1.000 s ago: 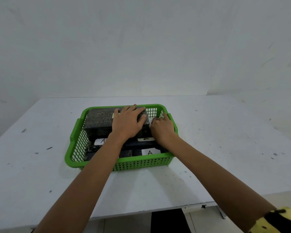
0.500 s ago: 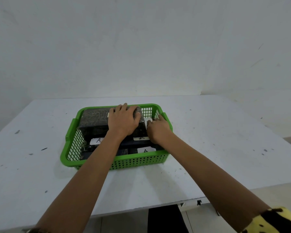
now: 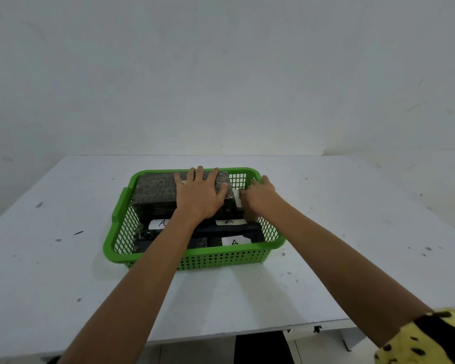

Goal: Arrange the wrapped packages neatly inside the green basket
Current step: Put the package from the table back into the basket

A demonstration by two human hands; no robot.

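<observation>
A green basket (image 3: 221,257) stands on the white table and holds several dark wrapped packages with white labels marked A. A large dark package (image 3: 155,191) lies on top at the back left. My left hand (image 3: 199,197) rests flat on its right part, fingers spread. My right hand (image 3: 258,199) is at the basket's right side, fingers curled against a smaller labelled package (image 3: 238,199) wedged beside the large one. Lower packages (image 3: 231,233) show at the front; my left forearm hides part of them.
The white table (image 3: 352,219) reaches to a plain wall at the back. Its front edge runs below my forearms, with dark table parts underneath. A yellow and black sleeve (image 3: 428,337) shows at the lower right.
My left hand has slid a little further back over the large package. My right hand stays at the small package by the right wall. The camera view has shifted slightly.
</observation>
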